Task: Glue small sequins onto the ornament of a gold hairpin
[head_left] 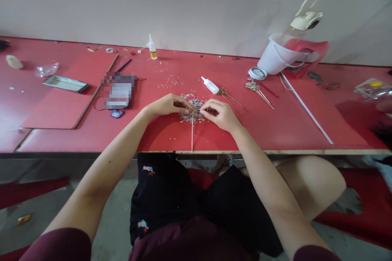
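Note:
Both hands meet over a loose pile of tiny shiny chips (185,117) on the red table. My left hand (171,105) is closed, with thumb and fingertips at the left side of the ornamental head of a metal hairpin (192,132). At the right side of that head, my right hand (221,115) pinches with thumb and forefinger; any small piece between the tips is too fine to make out. The hairpin's thin prongs point toward the table's front edge. Just beyond my right hand lie a second hairpin (232,101) and a white glue bottle (210,85) on its side.
Another hairpin (259,91) lies to the right, near a round lidded tin (257,73) and a white bucket (277,55) holding a bottle. A glue bottle (152,49) stands at the back. Leftward are a blurred-out device (119,94), a shallow tray (65,84) and a red board (55,110).

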### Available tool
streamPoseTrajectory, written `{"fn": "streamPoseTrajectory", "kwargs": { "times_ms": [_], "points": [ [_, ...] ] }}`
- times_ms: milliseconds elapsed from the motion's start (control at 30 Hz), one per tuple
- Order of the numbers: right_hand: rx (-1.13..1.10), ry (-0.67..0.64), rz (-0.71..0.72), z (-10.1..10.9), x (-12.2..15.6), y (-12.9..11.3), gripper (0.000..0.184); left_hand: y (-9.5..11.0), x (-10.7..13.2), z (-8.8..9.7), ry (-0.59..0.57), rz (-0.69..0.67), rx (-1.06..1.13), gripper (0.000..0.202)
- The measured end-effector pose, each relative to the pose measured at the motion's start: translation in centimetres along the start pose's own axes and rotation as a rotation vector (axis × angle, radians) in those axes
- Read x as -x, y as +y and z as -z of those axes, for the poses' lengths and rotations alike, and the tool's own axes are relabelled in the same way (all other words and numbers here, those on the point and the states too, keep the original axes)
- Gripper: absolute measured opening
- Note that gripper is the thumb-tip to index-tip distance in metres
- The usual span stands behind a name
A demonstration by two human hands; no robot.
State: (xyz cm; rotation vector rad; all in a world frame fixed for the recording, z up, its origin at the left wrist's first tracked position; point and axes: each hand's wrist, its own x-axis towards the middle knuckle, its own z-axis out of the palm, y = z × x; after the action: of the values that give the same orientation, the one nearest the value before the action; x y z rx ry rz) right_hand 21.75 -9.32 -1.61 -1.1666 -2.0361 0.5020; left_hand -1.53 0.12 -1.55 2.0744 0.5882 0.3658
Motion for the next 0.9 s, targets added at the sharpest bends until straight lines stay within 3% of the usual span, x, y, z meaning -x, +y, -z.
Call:
{"fn": "streamPoseTrajectory", "kwargs": {
  "times_ms": [900],
  "points": [
    [-0.011, 0.002, 0.022, -0.05, 0.01, 0.00, 0.009, 0.00, -0.08, -0.09, 0.003, -0.017, 0.005, 0.028]
  ]
}}
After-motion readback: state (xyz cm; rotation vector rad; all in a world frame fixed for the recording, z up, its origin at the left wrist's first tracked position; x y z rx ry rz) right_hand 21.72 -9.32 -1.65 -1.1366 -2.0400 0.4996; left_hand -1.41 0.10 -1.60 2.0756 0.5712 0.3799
